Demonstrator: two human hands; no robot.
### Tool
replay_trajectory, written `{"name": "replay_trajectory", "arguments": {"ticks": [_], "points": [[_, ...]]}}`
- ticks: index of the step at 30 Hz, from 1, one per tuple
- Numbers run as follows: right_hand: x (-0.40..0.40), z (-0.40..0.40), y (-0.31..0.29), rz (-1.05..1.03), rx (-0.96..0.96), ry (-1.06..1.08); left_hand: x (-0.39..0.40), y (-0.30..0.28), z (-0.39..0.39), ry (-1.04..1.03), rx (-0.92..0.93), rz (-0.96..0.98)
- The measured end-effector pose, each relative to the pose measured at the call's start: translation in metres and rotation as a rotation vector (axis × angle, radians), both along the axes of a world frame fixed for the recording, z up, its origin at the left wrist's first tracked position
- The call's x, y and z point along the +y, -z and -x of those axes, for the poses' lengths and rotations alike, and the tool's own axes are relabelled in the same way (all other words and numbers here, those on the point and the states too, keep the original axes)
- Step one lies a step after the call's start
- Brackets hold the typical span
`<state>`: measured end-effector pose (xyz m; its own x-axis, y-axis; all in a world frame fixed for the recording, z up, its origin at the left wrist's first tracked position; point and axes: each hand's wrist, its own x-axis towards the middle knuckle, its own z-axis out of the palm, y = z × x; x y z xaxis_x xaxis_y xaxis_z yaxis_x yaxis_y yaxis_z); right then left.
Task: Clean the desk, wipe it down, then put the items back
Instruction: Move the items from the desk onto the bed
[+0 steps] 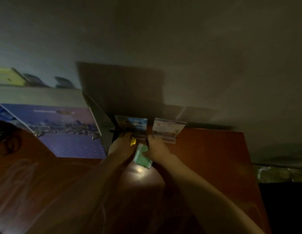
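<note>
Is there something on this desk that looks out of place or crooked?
The green packet lies tilted on the desk between both hands, not standing with the booklets against the wall. Dim, blurred picture; nothing looks spilled.

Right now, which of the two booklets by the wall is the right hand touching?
The pale white booklet, right of the blue one; the right hand reaches it.

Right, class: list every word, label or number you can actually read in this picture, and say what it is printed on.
None can be read.
Purple poster: a pale line of print near its top, too blurred.
Left booklet: print blurred.
Right booklet: small marks, blurred.
Green packet between the left hand and right hand: no text legible.
Yellow book on the shelf: a dark mark, unreadable.
</note>
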<state>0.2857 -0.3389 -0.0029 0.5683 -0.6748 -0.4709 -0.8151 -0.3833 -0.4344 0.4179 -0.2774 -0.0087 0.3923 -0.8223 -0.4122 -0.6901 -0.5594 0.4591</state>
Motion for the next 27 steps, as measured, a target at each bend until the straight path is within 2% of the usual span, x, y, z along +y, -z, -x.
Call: {"name": "replay_trajectory", "arguments": {"ticks": [3,7,10,15,21,27], "points": [[0.000,-0.008,0.014,-0.022,0.040,0.042,0.003,0.011,-0.004,0.018,0.062,0.017],[0.009,-0.004,0.009,-0.216,0.062,0.205,0.015,0.011,-0.002,0.062,0.099,0.031],[0.029,0.007,0.005,-0.455,-0.014,0.512,0.033,0.006,0.003,0.067,0.133,0.036],[0.069,0.029,-0.002,-0.597,-0.233,0.889,0.062,-0.019,0.002,0.115,0.148,0.046],[0.125,0.064,-0.038,-0.570,-0.495,1.131,0.079,-0.060,0.016,0.289,0.162,0.121],[0.177,0.135,-0.072,-0.433,-0.591,1.349,0.099,-0.101,0.069,0.525,0.134,0.177]]}}
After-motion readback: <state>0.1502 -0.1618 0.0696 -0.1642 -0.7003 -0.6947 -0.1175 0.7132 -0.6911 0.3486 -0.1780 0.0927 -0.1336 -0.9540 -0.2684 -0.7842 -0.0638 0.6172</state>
